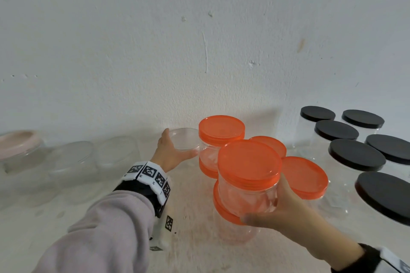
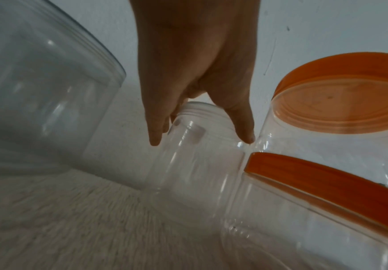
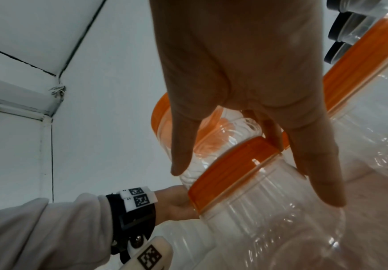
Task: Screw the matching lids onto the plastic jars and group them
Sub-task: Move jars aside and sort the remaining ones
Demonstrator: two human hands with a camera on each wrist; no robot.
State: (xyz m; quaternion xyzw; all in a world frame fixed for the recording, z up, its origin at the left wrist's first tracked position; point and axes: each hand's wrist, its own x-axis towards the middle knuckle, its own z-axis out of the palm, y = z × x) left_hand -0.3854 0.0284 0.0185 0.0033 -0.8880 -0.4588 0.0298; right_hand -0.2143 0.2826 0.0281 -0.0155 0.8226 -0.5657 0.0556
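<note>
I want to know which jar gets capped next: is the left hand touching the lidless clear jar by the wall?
Touching. In the left wrist view the left hand has its fingers and thumb spread around the lidless clear jar, fingertips on its wall.

Bare room: scuffed white wall [image 1: 199, 40]

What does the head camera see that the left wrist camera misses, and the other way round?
Only the head view shows the black-lidded jars, the pink-lidded jar and the right hand gripping an orange-lidded jar.

Only the left wrist view shows the thread ridges at the clear jar's mouth and the fingertips against its wall.

Both show the left hand at that lidless clear jar, beside stacked orange-lidded jars.
</note>
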